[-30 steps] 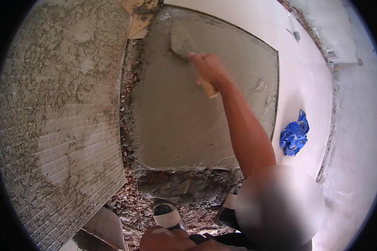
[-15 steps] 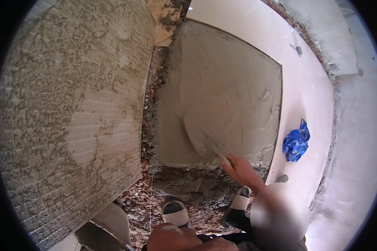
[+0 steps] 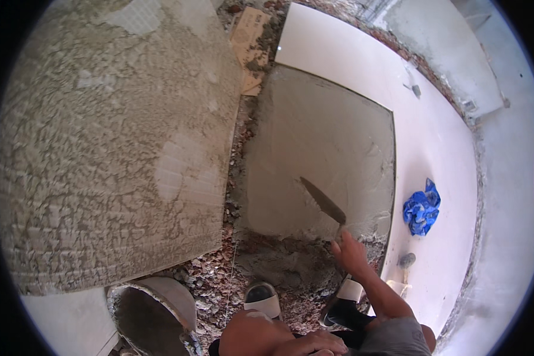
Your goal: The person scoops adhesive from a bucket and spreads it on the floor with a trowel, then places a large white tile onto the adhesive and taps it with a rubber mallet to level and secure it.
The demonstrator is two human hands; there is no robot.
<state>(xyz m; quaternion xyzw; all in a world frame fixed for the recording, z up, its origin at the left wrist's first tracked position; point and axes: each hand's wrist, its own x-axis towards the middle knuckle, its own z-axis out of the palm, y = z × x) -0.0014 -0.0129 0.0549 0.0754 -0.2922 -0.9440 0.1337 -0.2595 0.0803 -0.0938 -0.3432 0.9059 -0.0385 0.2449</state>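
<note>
My right hand (image 3: 350,255) is closed round the handle of a pointed trowel (image 3: 323,200). The trowel's dark, narrow-looking blade points up and left over a smoothed bed of wet grey mortar (image 3: 314,130). I cannot tell whether the blade touches the mortar. At the lower edge my left hand (image 3: 319,342) rests by my bent knee (image 3: 249,337), its fingers loosely laid out and partly cut off. It holds nothing that I can see.
A large mortar-smeared tile (image 3: 130,166) stands at left, above a bucket (image 3: 181,299). Pale laid tiles (image 3: 362,77) border the mortar at right, carrying a crumpled blue bag (image 3: 422,207) and a mallet-like tool (image 3: 407,260). Cardboard (image 3: 250,44) lies at the back; rubble (image 3: 210,279) surrounds my feet.
The trowel, blurred and broadside on the mortar before, has moved right and now shows a narrower, darker blade. My view has shifted, bringing more of the bucket in.
</note>
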